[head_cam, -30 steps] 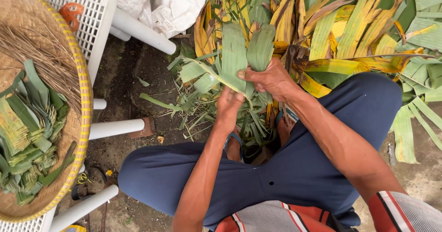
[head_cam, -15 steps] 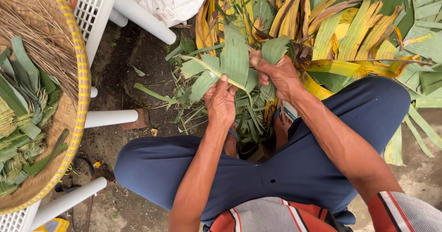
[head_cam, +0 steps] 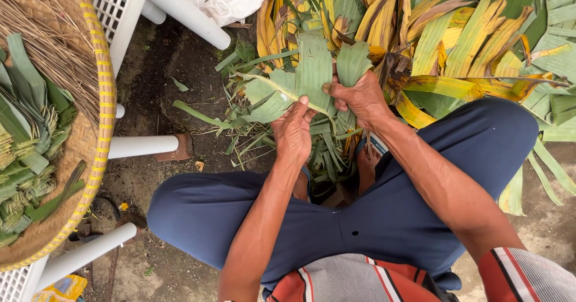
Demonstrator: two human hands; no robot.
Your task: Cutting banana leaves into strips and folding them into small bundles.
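Woven tray (head_cam: 99,92) at left holds folded green leaf strips (head_cam: 24,128) and dry brown fibres (head_cam: 48,38). Both hands grip one green leaf (head_cam: 312,68) above the knees, left hand (head_cam: 294,131) pinching its lower edge, right hand (head_cam: 360,98) clenched on the right side; since half a second ago the left thumb has slid higher; leaf pile (head_cam: 456,38) behind unchanged.

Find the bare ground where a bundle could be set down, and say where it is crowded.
Bare dirt lies between the white chair legs and the leaf scraps. Crowded: the woven tray and the leaf pile beyond both hands.
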